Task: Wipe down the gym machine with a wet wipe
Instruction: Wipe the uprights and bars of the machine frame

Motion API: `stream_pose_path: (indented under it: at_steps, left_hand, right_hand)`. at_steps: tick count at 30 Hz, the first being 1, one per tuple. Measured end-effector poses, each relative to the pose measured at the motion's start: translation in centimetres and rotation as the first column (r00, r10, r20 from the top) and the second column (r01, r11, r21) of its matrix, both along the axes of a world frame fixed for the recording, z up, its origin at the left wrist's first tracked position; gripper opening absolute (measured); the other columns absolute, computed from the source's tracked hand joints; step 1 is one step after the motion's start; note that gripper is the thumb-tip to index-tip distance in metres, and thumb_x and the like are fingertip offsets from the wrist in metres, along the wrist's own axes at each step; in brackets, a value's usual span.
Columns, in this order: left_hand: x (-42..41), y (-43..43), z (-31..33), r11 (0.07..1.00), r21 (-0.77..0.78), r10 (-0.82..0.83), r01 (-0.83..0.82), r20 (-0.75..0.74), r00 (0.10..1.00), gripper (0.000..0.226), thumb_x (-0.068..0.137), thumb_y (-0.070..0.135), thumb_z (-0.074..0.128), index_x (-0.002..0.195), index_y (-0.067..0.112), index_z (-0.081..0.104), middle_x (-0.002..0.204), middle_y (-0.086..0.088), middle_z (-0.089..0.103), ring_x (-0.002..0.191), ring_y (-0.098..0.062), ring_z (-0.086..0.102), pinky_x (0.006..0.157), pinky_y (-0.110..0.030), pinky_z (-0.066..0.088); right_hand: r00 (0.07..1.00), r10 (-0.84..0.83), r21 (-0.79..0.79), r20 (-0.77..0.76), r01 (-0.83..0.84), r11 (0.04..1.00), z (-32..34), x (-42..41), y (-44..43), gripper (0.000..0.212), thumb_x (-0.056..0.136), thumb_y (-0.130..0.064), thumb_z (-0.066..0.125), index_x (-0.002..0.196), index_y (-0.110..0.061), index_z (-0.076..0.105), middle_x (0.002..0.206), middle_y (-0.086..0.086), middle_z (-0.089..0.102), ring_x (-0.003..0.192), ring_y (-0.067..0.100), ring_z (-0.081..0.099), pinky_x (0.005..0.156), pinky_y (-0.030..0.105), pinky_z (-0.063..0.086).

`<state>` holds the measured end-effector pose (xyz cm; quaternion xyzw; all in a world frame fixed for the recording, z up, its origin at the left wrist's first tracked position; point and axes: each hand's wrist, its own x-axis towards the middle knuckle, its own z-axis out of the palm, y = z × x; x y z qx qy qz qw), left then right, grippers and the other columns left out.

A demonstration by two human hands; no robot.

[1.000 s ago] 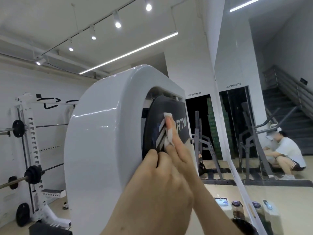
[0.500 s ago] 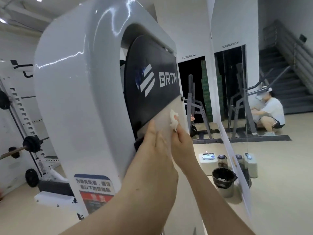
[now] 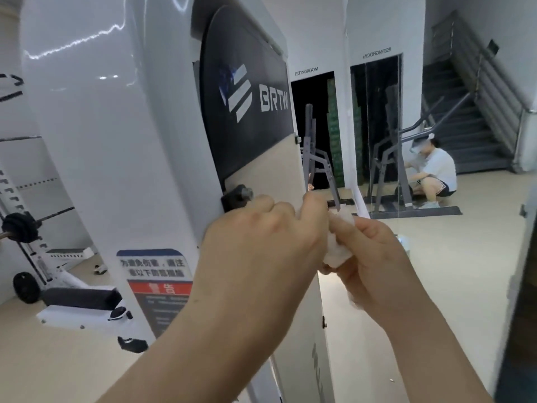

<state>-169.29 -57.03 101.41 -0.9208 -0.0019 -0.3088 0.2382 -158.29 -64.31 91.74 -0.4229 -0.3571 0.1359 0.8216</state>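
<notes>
A: Entry. Which step is in hand?
B: The gym machine [image 3: 116,141] fills the 9 o'clock half of the view. Its black panel [image 3: 247,112] sits at 12 o'clock of the beige panel [image 3: 270,170]. Both grips appear held just in front of the beige panel rather than pressed to it. Judgement: a pause between strokes, with the wipe being re-bunched or turned, not a wiping pass.

A: State of the grips?
B: The left grip [image 3: 261,248] has its fingers curled and the tips hidden behind the knuckles. I cannot tell whether it pinches the wipe or only touches it. The right grip [image 3: 374,257] is clenched round the wet wipe [image 3: 338,245], which lies at 3 o'clock of the left grip, touching it.

A: What does the next move call for?
B: Probably turning a fresh face of the wipe outward, flattening it under the right fingers, then laying it on the beige panel. The black knob [image 3: 238,196], at 11 o'clock of the left grip, will want working round.

A: Appearance?
B: Machine shroud is white and glossy, with light streaks reflected. The black panel is matt with pale logo stripes. The wipe is white, crumpled into a small wad; wetness not discernible
</notes>
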Motion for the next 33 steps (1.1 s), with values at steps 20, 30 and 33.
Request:
stream_pose_path:
  at_steps: [20, 30, 33]
  left_hand:
    - [-5.2, -1.2, -14.9, -0.032, -0.948, -0.139, 0.317, 0.318, 0.938, 0.019, 0.074, 0.044, 0.072, 0.089, 0.036, 0.066, 0.082, 0.017, 0.071, 0.077, -0.003, 0.067, 0.068, -0.018, 0.052]
    - [-4.8, -1.1, -17.2, -0.14, -0.94, -0.049, 0.311, 0.321, 0.946, 0.017, 0.088, 0.035, 0.064, 0.078, 0.031, 0.077, 0.073, 0.003, 0.071, 0.069, -0.004, 0.063, 0.062, -0.016, 0.048]
    - [-4.2, -1.3, -17.8, 0.055, -0.933, 0.011, 0.355, 0.356, 0.935, 0.015, 0.089, 0.026, 0.067, 0.081, 0.034, 0.077, 0.083, 0.018, 0.07, 0.083, -0.006, 0.067, 0.07, -0.021, 0.052]
  right_hand:
    - [0.997, 0.01, -0.241, -0.073, -0.028, 0.97, -3.0, -4.3, -1.0, 0.038, 0.081, -0.052, 0.069, 0.066, -0.018, 0.059, 0.055, -0.001, 0.04, 0.05, 0.014, 0.038, 0.047, 0.024, 0.029]
    - [0.984, 0.096, -0.411, 0.149, -0.027, 0.911, -6.5, -3.2, -3.9, 0.016, 0.073, -0.008, 0.077, 0.086, -0.017, 0.072, 0.087, 0.007, 0.07, 0.085, 0.019, 0.066, 0.071, 0.029, 0.054]
    - [0.992, 0.048, -0.425, 0.113, 0.005, 0.905, -6.5, -2.7, -4.9, 0.026, 0.069, -0.01, 0.075, 0.082, -0.033, 0.073, 0.076, -0.002, 0.067, 0.069, 0.012, 0.06, 0.056, 0.023, 0.046]
